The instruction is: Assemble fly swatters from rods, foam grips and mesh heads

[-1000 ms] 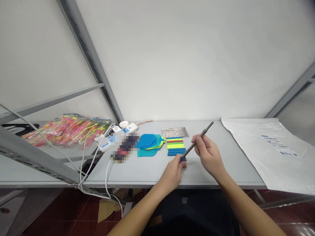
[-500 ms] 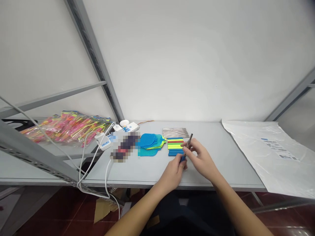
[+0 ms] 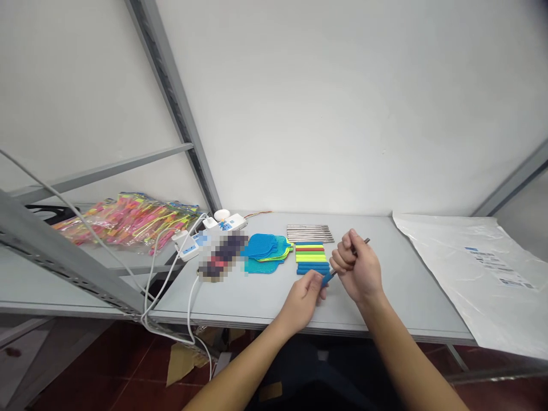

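My left hand (image 3: 305,297) pinches the blue grip (image 3: 326,278) at the near end of a thin metal rod (image 3: 363,242), just above the grey table (image 3: 257,294). My right hand (image 3: 358,267) is wrapped in a fist round the rod's middle, so only its far tip shows past my fingers. Just behind my hands lies a row of coloured foam grips (image 3: 311,258) in blue, yellow, green and red. A row of bare metal rods (image 3: 310,233) lies behind them. To the left is a stack of blue and yellow mesh swatter heads (image 3: 265,249).
A white power strip (image 3: 214,229) with cables sits at the table's back left. Bags of pink and yellow items (image 3: 128,222) lie on the shelf to the left. A large white plastic bag (image 3: 483,268) covers the table's right side. Slanted grey shelf beams (image 3: 64,257) cross the left.
My right hand slid along the rod and closed into a fist round it. The rod now looks much shorter than a second ago. My left hand stayed on the blue grip.
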Motion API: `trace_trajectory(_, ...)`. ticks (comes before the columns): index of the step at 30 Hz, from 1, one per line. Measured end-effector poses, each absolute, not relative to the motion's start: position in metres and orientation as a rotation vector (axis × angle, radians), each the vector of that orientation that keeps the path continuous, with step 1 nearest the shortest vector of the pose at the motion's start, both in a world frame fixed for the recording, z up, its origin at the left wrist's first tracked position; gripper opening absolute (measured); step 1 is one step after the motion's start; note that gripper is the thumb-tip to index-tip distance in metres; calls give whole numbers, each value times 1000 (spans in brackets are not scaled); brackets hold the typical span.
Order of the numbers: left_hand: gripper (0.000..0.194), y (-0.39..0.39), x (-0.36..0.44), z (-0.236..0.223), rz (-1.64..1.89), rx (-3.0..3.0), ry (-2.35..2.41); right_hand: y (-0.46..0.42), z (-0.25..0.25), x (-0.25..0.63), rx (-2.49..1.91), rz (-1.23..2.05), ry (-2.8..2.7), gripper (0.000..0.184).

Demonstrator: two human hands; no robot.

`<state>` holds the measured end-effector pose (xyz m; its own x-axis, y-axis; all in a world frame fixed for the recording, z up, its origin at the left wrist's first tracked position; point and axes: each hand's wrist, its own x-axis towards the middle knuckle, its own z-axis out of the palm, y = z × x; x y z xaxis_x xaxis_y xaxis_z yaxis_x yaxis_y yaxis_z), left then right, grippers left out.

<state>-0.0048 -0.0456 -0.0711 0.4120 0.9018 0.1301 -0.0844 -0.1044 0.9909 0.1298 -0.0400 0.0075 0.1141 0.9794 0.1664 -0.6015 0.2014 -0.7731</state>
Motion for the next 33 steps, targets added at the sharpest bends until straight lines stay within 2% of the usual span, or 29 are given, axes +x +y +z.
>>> trace_trajectory(4,51,-37,-5,-77,1089,1125,790,-34,1,133,-550,1249,-650,34)
trace_trajectory(9,56,-30,-5,-76,1151,811,730,-31,-10,121,-493,1259,-578,35)
trace_trajectory(24,61,-23,-13,-67,1118,491,601,-22,-20,80,-598,1181,-579,41)
trace_trajectory(33,54,-27,-22,-53,1106,398,670,-28,-13,58,-558,1217,-626,39)
